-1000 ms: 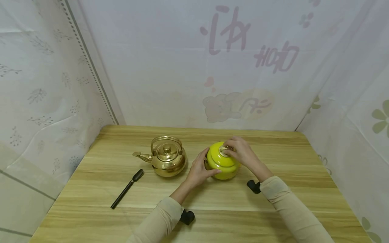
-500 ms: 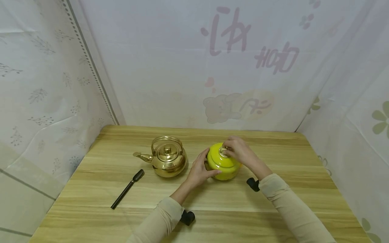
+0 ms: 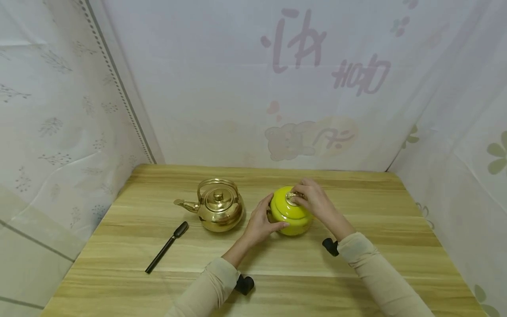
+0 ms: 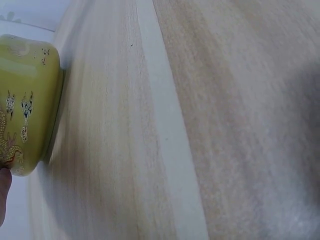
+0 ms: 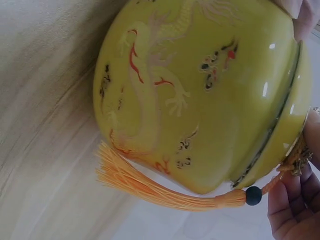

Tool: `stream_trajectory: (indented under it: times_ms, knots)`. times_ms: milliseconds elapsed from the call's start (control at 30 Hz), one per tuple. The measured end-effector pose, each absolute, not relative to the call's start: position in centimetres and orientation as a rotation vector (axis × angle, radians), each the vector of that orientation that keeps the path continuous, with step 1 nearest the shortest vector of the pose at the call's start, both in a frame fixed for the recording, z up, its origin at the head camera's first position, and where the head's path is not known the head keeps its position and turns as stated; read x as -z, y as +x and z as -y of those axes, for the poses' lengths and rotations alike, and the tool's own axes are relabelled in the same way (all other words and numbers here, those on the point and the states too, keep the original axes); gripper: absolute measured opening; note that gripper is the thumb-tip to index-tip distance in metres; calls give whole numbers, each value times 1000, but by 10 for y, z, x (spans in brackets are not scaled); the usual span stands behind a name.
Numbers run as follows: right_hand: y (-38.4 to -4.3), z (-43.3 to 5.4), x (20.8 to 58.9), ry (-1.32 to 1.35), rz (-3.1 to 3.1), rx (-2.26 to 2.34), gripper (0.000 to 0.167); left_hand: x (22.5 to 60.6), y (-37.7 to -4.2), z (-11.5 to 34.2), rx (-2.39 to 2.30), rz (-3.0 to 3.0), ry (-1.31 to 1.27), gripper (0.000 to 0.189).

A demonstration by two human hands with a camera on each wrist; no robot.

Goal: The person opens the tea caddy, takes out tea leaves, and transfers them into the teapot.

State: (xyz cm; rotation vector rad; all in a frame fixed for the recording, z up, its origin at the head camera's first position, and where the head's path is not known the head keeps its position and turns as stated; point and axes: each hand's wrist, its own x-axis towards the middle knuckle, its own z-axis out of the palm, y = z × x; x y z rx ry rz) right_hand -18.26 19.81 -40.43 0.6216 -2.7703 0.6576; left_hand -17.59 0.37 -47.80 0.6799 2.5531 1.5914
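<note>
A glossy yellow lidded jar (image 3: 292, 225) stands on the table, right of centre in the head view. My left hand (image 3: 259, 223) holds its body from the left, thumb along the near side. On top, my right hand (image 3: 314, 200) pinches the gold knob (image 3: 292, 198) of the lid (image 5: 282, 130). The lid sits on the jar, with a dark line along the seam in the right wrist view. Painted dragons mark the jar's side, and an orange tassel (image 5: 170, 192) with a dark bead hangs from the knob. In the left wrist view only a fingertip (image 4: 4, 190) touches the jar.
A shiny gold teapot (image 3: 219, 211) stands left of the jar, spout pointing left. Nearer the front left lies a dark slim scoop (image 3: 168, 246). Black wrist-camera mounts (image 3: 244, 285) show beside both sleeves. Patterned curtains (image 3: 222, 88) border the wooden table (image 3: 285, 286).
</note>
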Motion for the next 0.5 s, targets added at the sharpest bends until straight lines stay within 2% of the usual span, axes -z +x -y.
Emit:
stream_trajectory:
  times_ms: [300, 500]
  knots:
    - [-181, -199, 413, 570, 2721, -731, 17, 480, -177, -3, -1569, -2561, 691, 97]
    - [-171, -207, 422, 463, 2678, -904, 35, 477, -176, 0, -1512, -2599, 689, 99]
